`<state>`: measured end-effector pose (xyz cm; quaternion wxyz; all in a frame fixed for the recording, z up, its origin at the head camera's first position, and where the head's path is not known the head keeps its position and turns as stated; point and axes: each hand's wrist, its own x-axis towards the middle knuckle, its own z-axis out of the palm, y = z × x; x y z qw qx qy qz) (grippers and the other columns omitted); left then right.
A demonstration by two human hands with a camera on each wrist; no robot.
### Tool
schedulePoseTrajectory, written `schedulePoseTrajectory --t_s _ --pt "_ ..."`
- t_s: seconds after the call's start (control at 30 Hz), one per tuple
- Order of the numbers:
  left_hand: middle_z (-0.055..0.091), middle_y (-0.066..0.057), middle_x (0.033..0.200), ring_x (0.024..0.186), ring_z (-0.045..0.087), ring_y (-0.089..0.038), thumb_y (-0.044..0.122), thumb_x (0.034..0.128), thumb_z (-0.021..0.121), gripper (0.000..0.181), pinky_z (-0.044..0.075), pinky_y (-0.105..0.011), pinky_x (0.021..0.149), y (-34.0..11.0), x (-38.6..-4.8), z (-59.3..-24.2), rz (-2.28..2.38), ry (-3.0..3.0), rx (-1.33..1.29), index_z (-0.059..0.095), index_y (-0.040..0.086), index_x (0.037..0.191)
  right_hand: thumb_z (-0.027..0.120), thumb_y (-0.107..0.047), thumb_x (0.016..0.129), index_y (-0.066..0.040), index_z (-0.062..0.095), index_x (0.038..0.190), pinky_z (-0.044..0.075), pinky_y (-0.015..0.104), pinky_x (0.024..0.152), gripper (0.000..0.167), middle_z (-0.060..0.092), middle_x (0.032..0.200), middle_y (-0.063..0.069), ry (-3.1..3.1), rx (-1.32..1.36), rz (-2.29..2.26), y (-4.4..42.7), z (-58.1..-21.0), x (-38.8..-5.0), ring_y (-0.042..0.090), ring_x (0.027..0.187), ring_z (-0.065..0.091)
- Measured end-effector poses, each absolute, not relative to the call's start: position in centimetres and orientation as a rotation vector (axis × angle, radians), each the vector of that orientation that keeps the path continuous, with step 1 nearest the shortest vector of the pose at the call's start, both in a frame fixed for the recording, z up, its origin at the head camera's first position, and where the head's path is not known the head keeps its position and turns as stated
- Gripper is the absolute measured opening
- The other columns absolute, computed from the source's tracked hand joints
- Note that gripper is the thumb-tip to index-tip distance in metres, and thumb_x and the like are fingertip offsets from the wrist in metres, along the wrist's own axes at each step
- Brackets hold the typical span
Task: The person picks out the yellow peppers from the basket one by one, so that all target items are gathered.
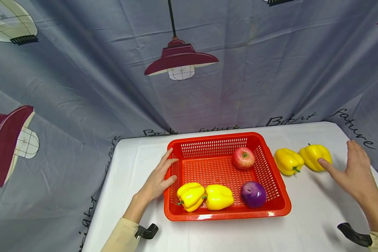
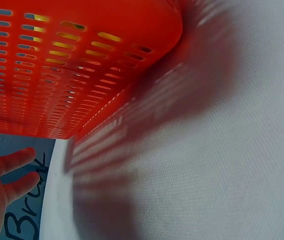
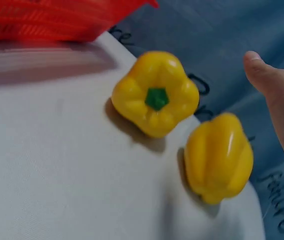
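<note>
My left hand is at the left side of a red plastic basket, fingers spread along its rim; whether they touch it I cannot tell. Inside the basket are two yellow bell peppers at the front left, a red apple at the back right and a round purple vegetable or fruit at the front right. Outside, to the right, a yellow bell pepper lies beside another yellow bell pepper. Close to that farther pepper my right hand is held above the table, thumb apart, holding nothing.
A white cloth covers the table under the basket. Behind and at both sides hangs a grey-blue curtain printed with lamps and lettering. Each wrist wears a black strap. The table's right edge passes near the right hand.
</note>
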<state>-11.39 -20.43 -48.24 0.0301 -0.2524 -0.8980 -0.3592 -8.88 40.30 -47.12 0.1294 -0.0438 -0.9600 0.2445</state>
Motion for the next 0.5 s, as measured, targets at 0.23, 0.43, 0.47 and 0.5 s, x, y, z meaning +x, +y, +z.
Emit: schedulePoseTrajectory --t_s 0.23,0.43,0.47,0.5 --pt "0.014 0.003 0.168 0.143 0.037 -0.025 0.025 0.0853 0.054 0.057 0.04 -0.058 0.104 -20.3 -11.4 -48.4 -1.104 -2.774 -0.787 0.053 0.008 0.14 0.064 -0.048 0.093 0.012 -0.003 0.154 -0.007 0.064 0.113 0.109 -0.011 0.161 0.033 -2.939 0.01 0.585 38.8 -45.2 -8.4 0.052 0.147 -0.009" --pt "0.015 0.001 0.168 0.143 0.037 -0.027 0.024 0.0847 0.055 0.057 0.039 -0.059 0.105 -20.4 -11.3 -48.3 -1.104 -2.758 -0.788 0.054 0.007 0.139 0.069 -0.048 0.09 0.008 -0.002 0.157 -0.002 0.07 0.11 0.112 -0.007 0.162 0.032 -2.981 0.117 0.57 37.4 -44.1 -7.9 0.051 0.148 -0.006" --pt "0.015 0.001 0.168 0.143 0.037 -0.026 0.024 0.0848 0.055 0.057 0.039 -0.059 0.105 -20.4 -11.3 -48.3 -1.102 -2.76 -0.787 0.053 0.007 0.14 0.069 -0.048 0.089 0.007 -0.001 0.157 -0.002 0.07 0.11 0.112 -0.006 0.162 0.032 -2.981 0.137 0.57 37.2 -44.0 -7.8 0.051 0.148 -0.005" --pt "0.015 0.002 0.168 0.144 0.036 -0.026 0.024 0.085 0.054 0.057 0.039 -0.058 0.106 -20.5 -11.4 -48.3 -1.097 -2.763 -0.785 0.053 0.008 0.14 0.07 -0.048 0.089 0.006 0.0 0.157 -0.001 0.07 0.11 0.112 -0.006 0.162 0.031 -2.982 0.158 0.571 36.9 -43.8 -7.8 0.051 0.148 -0.004"
